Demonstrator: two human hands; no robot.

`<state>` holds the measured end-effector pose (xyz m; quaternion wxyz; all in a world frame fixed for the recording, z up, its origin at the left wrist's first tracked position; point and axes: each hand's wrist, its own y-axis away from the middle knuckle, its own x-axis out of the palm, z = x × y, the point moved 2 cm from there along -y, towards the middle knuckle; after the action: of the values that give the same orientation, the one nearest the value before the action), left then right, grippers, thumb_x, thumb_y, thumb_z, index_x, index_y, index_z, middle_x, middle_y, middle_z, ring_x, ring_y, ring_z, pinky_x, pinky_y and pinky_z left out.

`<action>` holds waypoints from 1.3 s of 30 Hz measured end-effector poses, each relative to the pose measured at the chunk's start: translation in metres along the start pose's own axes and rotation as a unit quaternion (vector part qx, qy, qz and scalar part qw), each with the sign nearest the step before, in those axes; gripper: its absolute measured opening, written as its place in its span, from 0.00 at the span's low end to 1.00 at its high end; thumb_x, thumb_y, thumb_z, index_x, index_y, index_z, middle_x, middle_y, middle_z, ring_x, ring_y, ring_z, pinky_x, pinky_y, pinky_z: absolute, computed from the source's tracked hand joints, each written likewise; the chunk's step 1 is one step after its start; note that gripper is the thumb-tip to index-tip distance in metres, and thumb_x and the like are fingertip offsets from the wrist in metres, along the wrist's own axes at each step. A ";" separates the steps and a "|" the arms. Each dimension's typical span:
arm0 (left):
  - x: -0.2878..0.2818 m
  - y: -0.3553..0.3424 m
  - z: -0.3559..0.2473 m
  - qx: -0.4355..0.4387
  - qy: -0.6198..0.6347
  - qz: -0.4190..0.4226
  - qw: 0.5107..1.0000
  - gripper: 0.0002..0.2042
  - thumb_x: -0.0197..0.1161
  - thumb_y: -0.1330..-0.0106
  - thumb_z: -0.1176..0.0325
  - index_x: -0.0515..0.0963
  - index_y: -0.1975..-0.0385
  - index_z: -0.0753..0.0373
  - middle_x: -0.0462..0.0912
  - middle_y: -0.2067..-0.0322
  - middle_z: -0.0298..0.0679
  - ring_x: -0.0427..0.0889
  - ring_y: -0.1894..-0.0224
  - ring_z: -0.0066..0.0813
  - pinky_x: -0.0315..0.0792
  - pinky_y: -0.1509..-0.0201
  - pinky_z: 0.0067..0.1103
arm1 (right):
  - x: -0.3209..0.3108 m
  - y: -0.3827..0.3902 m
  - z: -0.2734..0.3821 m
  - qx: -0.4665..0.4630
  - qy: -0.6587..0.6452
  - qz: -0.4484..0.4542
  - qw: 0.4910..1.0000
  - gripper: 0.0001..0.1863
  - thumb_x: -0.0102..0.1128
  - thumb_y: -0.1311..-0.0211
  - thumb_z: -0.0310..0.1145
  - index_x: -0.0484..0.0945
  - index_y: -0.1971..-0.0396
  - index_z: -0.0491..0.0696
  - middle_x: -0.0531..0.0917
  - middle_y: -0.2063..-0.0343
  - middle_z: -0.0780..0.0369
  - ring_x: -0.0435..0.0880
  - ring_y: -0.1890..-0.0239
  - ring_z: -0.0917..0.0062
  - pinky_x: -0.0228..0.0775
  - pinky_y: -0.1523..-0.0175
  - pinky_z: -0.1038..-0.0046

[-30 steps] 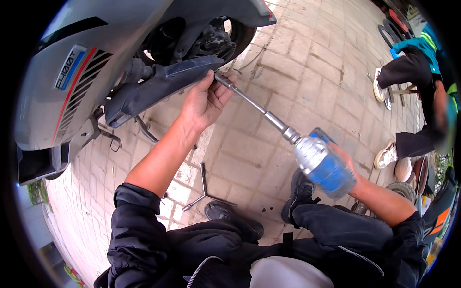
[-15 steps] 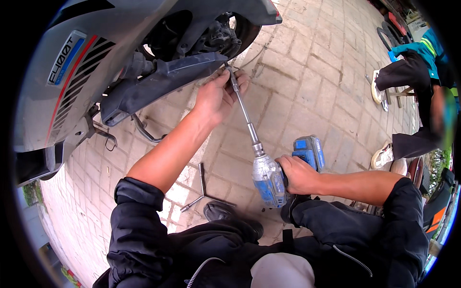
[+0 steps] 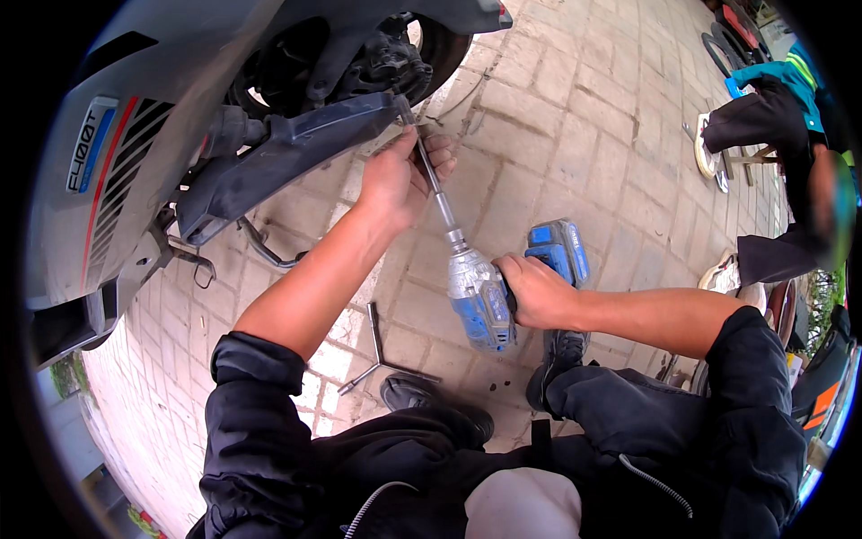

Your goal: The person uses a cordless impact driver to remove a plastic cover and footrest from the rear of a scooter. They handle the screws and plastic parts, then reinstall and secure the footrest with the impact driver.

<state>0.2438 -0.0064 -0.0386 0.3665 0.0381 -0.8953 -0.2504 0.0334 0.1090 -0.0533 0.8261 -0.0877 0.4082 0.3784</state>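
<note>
My right hand (image 3: 537,289) is closed around the handle of a blue and silver cordless impact wrench (image 3: 476,292), whose blue battery (image 3: 558,250) shows beyond my knuckles. From its nose a long metal extension bar (image 3: 440,196) runs up and away to a socket end. That end meets the tip of a dark plastic panel (image 3: 292,162) low on a grey scooter (image 3: 171,135). My left hand (image 3: 395,180) has its fingers curled round the bar just below the socket end. What lies under the socket is hidden.
A three-armed Y-shaped wrench (image 3: 379,364) lies on the paving near my shoes. The scooter's wheel (image 3: 440,54) stands beyond the panel. A curved metal stand (image 3: 260,244) sits below it. Another person (image 3: 763,126) sits at the right, with a bicycle behind.
The impact wrench and my right hand have shifted left and farther from me. The bar's tip still meets the panel's end; the scooter appears slightly farther left in view.
</note>
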 end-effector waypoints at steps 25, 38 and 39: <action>-0.007 0.141 0.050 -0.197 -0.204 0.057 0.957 0.36 0.70 0.45 0.53 0.61 0.43 0.67 0.72 0.51 0.45 0.74 0.48 0.36 0.72 0.46 0.33 | -0.001 -0.014 0.023 -0.006 -0.087 0.004 0.996 0.29 0.62 0.65 0.20 0.66 0.55 0.32 0.77 0.64 0.44 0.78 0.60 0.47 0.72 0.57 0.57; -0.012 0.138 0.043 -0.144 -0.219 0.023 0.965 0.29 0.71 0.48 0.65 0.65 0.49 0.68 0.76 0.59 0.42 0.77 0.58 0.30 0.73 0.52 0.27 | -0.150 -0.198 -0.022 0.068 -0.241 -0.181 0.951 0.31 0.60 0.42 0.52 0.77 0.56 0.35 0.83 0.63 0.54 0.81 0.61 0.68 0.71 0.53 0.68; -0.010 0.136 0.045 -0.146 -0.219 0.029 0.964 0.29 0.71 0.49 0.65 0.65 0.49 0.68 0.76 0.59 0.42 0.77 0.57 0.31 0.73 0.51 0.28 | -0.147 -0.219 -0.036 0.043 -0.334 -0.216 0.917 0.28 0.60 0.41 0.49 0.79 0.58 0.35 0.83 0.65 0.55 0.80 0.62 0.70 0.70 0.53 0.69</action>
<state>0.2365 0.1341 -0.0074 0.1706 -0.0979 -0.9079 -0.3701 0.1079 -0.1416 -0.0037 0.9789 -0.0068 0.0955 0.1804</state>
